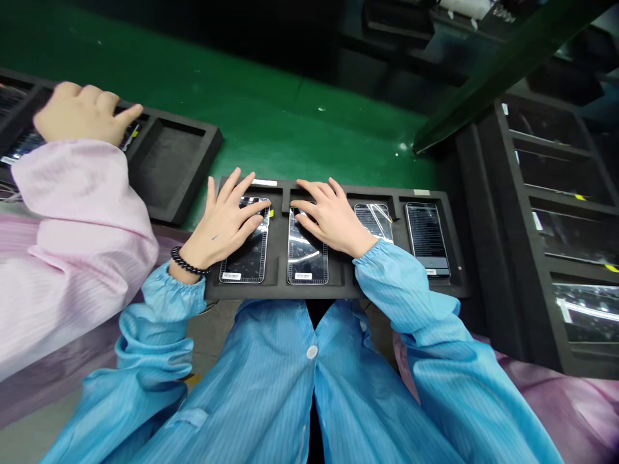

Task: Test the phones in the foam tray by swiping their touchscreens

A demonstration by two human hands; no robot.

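Observation:
A black foam tray (279, 248) lies in front of me with several smartphones in its slots. Over the upper part of the leftmost phone (245, 258) my left hand (223, 222) is stretched out, fingers spread, its thumb and index finger on or just above the glass. My right hand (333, 219) rests its spread fingertips at the top of the second phone (307, 261); whether they press is hard to tell. Neither hand holds anything. Partly behind my right hand and sleeve is a third phone (376, 218). The fourth phone (428, 241), at the right end, shows lines of text.
To the left, a co-worker's hand (80, 116) in a pink sleeve is over another foam tray (198, 167). Stacked at right stands a black tray (527, 193) with several dark screens. A green post (483, 84) rises from the green tabletop (300, 122).

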